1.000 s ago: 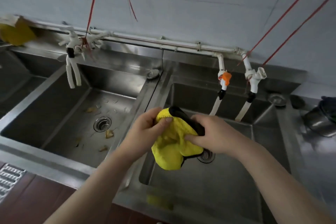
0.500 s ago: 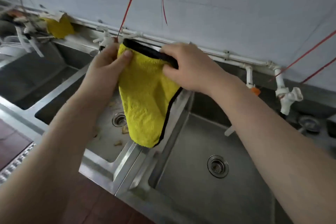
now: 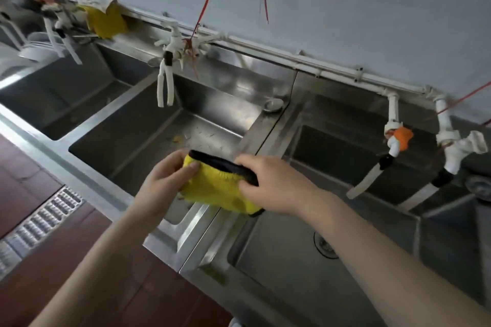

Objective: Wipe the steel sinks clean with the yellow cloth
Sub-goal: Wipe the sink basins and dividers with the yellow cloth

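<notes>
Hands [image 3: 220, 183] lowered, yellow cloth [image 3: 215, 188] bunched

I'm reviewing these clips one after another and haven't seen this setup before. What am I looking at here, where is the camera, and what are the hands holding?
There is no machine: a person wears a camera on the head, looking down at their own arms. The left hand and right hand both grip a folded yellow cloth with black edging, held above a row of steel sinks. The middle basin has food scraps on its floor. White taps hang along the back wall, and another yellow rag sits on the ledge far left.
</notes>
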The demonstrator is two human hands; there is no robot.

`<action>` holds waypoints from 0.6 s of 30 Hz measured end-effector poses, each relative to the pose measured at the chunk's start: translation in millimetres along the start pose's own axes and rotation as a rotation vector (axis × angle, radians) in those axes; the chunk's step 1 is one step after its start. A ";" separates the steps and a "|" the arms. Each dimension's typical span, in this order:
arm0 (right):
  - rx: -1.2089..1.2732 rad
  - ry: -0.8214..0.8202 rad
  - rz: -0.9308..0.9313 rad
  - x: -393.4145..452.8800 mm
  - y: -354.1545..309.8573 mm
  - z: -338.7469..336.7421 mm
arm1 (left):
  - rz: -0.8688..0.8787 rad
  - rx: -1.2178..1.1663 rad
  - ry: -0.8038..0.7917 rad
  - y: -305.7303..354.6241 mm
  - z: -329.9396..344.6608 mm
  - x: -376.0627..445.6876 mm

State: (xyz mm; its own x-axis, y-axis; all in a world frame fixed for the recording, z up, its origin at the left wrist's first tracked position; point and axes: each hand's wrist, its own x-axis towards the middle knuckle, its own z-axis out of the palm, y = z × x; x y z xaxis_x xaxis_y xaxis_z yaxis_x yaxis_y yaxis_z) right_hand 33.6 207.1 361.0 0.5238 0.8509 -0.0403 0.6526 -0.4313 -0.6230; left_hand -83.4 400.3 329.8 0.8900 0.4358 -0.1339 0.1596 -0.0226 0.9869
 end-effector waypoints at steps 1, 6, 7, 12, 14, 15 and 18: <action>0.023 -0.044 0.028 -3.7 4.7 12.0 | -0.045 0.012 -0.001 -12.9 0.4 -7.2; 0.072 -0.180 0.122 -2.0 25.0 56.6 | -0.206 0.056 0.015 -57.0 1.7 -11.6; 0.077 -0.183 0.144 5.1 30.0 61.4 | -0.221 0.093 0.036 -62.7 1.6 -6.5; 0.088 -0.122 0.225 57.2 60.3 78.5 | -0.293 0.241 0.090 -77.3 2.3 42.0; 0.090 -0.107 0.273 75.4 72.9 87.9 | -0.309 0.369 0.103 -90.4 3.0 65.8; 0.067 -0.106 0.295 81.8 79.5 93.7 | -0.323 0.441 0.096 -99.9 2.5 76.4; -0.066 -0.090 0.309 88.6 92.6 107.9 | -0.390 0.633 0.039 -128.3 -1.5 95.3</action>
State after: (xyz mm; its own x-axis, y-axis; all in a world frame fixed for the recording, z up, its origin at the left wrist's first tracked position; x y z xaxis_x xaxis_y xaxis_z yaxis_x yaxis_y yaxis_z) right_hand 81.4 274.9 215.5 0.6540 0.6984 -0.2908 0.5057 -0.6895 -0.5186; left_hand -19.6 446.0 190.5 0.7043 0.5499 -0.4490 0.6869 -0.3683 0.6265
